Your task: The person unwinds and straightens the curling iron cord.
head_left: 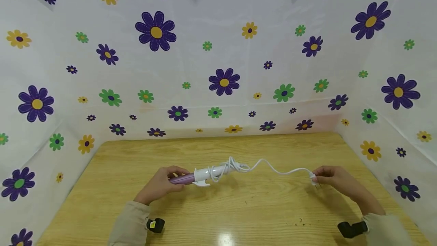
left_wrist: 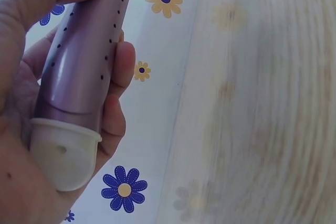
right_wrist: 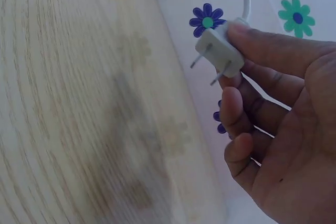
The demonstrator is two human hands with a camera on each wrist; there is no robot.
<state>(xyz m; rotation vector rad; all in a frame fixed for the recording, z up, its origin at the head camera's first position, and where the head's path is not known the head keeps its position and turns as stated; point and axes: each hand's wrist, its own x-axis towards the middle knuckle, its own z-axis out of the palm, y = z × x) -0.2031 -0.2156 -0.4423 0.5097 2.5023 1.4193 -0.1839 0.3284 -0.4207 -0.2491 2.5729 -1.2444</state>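
My left hand (head_left: 164,182) grips a curling iron (head_left: 205,174) by its purple barrel (left_wrist: 79,61), with the fingers wrapped round it. The white end cap (left_wrist: 65,153) sits against the palm in the left wrist view. The iron's white handle points right, and several loops of white cord (head_left: 222,170) are wound round it. From there the cord runs in a wavy line to the right. Its white two-pin plug (right_wrist: 220,51) is pinched between the thumb and fingers of my right hand (head_left: 336,181), its two metal pins facing away from the hand.
Below the hands is a wooden table (head_left: 239,208) with a few small dark marks (head_left: 299,221) near its front right. A white sheet (head_left: 191,63) with printed flowers rises along the back and both sides. Black wrist cameras (head_left: 351,229) sit at both sleeves.
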